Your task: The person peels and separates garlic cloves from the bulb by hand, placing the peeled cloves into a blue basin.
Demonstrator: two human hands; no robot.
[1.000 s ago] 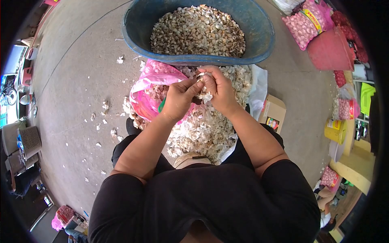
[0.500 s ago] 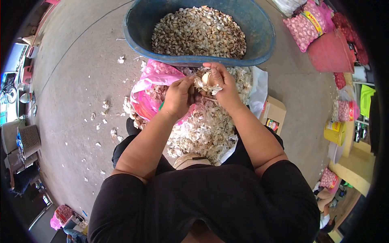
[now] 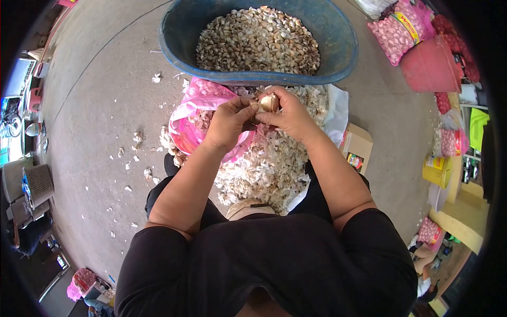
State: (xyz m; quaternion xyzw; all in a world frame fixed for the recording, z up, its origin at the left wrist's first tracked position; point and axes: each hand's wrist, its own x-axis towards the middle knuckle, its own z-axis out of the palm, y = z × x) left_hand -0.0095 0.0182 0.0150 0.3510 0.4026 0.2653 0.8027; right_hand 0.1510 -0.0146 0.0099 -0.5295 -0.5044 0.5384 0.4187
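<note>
My left hand (image 3: 230, 120) and my right hand (image 3: 288, 116) meet just in front of the tub's near rim. Between them is a pale garlic bulb (image 3: 268, 103), gripped by the fingers of both. Under my hands spreads a heap of papery garlic skins (image 3: 264, 171). A pink plastic bag (image 3: 182, 122) with garlic bulbs in it lies beside and below my left hand. Beyond my fingers stands a blue tub (image 3: 338, 66) holding a broad pile of separated garlic cloves (image 3: 259, 42).
Scraps of garlic skin (image 3: 137, 138) are scattered over the concrete floor at left. A cardboard box (image 3: 357, 145) stands right of the heap. Farther right are a red basin (image 3: 430, 66), a full pink net sack (image 3: 393, 39) and a yellow bucket (image 3: 437, 170). Another person (image 3: 424, 264) shows at lower right.
Loose skin that hung around the bulb is gone from between my fingers. My right hand has turned and dropped slightly, and the bulb now looks barer.
</note>
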